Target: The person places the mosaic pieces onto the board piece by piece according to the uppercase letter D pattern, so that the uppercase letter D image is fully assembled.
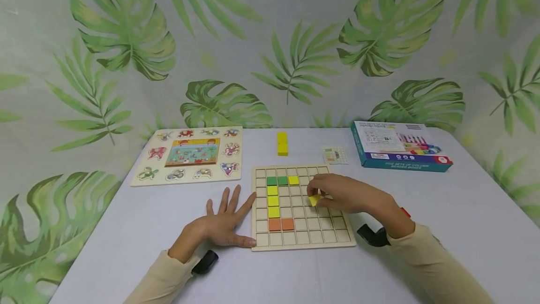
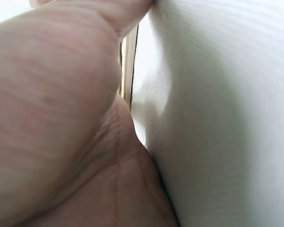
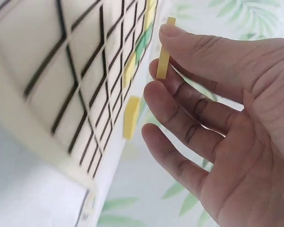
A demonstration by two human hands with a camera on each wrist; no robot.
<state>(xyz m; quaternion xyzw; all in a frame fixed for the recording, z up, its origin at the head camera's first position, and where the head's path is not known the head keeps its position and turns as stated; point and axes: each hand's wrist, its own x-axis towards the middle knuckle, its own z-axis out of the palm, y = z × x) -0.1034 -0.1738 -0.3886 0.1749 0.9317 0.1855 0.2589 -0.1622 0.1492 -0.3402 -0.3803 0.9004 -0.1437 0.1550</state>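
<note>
Place: a staged play corner rather than a lived-in room.
Backdrop: leaf-print cloth is hanging behind.
Table: is carrying an animal puzzle and a game box.

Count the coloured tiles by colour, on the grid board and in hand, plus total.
Green tiles on the wooden grid board: 2
Yellow tiles on the board: 4
Orange tiles on the board: 2
Yellow tile pinched in the right hand: 1
Total: 9
The left hand lies flat beside the board and holds none. The yellow block behind the board is not counted.
</note>
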